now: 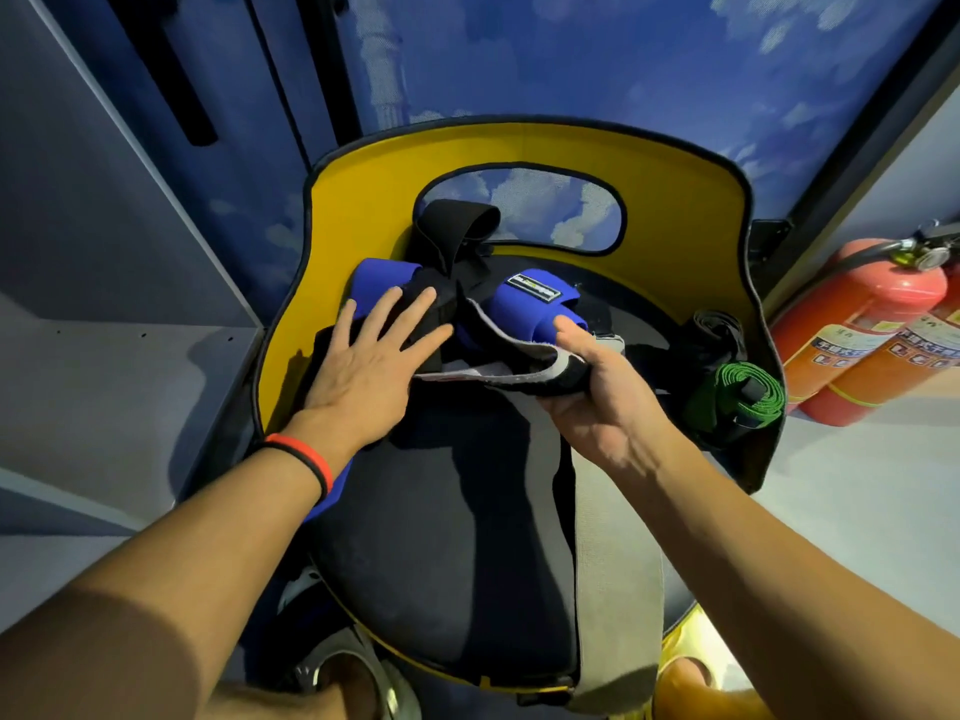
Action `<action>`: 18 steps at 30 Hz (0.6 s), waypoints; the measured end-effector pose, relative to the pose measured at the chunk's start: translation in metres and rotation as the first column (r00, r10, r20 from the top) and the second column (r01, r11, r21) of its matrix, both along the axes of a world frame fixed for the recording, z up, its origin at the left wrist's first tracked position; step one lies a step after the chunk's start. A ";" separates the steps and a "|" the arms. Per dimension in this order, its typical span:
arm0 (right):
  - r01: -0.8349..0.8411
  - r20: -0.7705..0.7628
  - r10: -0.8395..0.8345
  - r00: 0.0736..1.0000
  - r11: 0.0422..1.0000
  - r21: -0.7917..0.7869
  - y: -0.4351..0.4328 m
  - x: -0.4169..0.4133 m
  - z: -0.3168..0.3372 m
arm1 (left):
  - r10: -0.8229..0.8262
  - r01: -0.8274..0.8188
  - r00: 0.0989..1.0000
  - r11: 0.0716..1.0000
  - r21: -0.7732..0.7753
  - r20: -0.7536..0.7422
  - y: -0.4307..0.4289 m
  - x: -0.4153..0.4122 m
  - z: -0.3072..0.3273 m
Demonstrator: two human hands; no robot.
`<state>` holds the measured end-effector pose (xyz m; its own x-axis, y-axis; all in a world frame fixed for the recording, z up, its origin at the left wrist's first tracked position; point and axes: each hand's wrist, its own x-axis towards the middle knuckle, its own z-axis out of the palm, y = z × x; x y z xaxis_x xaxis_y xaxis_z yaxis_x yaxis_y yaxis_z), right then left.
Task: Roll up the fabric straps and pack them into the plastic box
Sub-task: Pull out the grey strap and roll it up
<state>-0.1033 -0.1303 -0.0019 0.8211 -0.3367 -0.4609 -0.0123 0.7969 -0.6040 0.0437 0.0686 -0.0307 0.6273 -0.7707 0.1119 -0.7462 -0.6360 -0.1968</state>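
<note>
The blue and black straps (524,304) lie tangled on the chair (363,200) seat, under and between both hands; their number is hard to make out. The left hand (363,366) lies flat with fingers spread, pressing the pile and hiding what is beneath its palm. The right hand (597,392) grasps a grey-lined strap end (519,366). Just right of it sits a rolled green strap (743,387), with fire extinguishers (872,324) beyond, cut off at the edge.
</note>
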 end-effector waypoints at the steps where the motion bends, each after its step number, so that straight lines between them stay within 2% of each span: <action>1: 0.002 0.024 -0.001 1.000 1.000 -0.015 0.001 0.000 0.002 | 0.052 -0.052 0.999 0.999 0.006 -0.007 -0.002 0.001 0.000; 3: -0.045 -0.003 0.045 0.999 0.996 -0.075 0.007 -0.001 0.001 | 0.113 -0.113 0.991 0.994 0.002 -0.067 -0.004 0.003 0.003; 5: -0.148 -0.096 0.138 0.986 0.982 -0.114 0.014 -0.004 -0.007 | 0.059 -0.085 0.965 0.992 -0.092 -0.257 -0.006 0.003 0.007; 7: -0.257 -0.182 0.232 0.956 0.957 -0.132 0.023 -0.006 -0.015 | -0.055 -0.082 0.874 0.963 -0.258 -0.483 -0.010 0.000 0.011; 10: -0.338 -0.274 0.281 0.920 0.922 -0.189 0.030 -0.004 -0.022 | -0.062 -0.295 0.689 0.886 -0.358 -0.723 -0.019 -0.011 0.016; 11: -0.332 -0.287 0.268 0.920 0.921 -0.203 0.031 -0.002 -0.023 | -0.037 -0.344 0.658 0.874 -0.343 -0.752 -0.022 -0.015 0.017; 14: -0.278 -0.223 0.228 0.948 0.934 -0.225 0.037 0.003 -0.020 | -0.028 -0.349 0.653 0.876 -0.333 -0.757 -0.025 -0.016 0.012; 16: -0.244 -0.153 0.201 0.967 0.901 -0.359 0.039 0.006 -0.018 | -0.094 -0.481 0.520 0.789 -0.382 -0.849 -0.024 -0.018 0.022; 17: -0.250 -0.158 0.196 0.968 0.832 -0.495 0.040 0.007 -0.018 | -0.143 -0.562 0.421 0.734 -0.382 -0.896 -0.025 -0.018 0.029; 18: -0.272 -0.188 0.198 0.962 0.739 -0.616 0.040 0.007 -0.017 | -0.182 -0.615 0.359 0.692 -0.379 -0.915 -0.027 -0.018 0.036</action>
<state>-0.0967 -0.0900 -0.0190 0.8739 -0.3831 -0.2992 -0.2391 0.1973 -0.9507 0.0257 0.0416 0.0051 0.7778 -0.5689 -0.2670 -0.0155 -0.4421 0.8968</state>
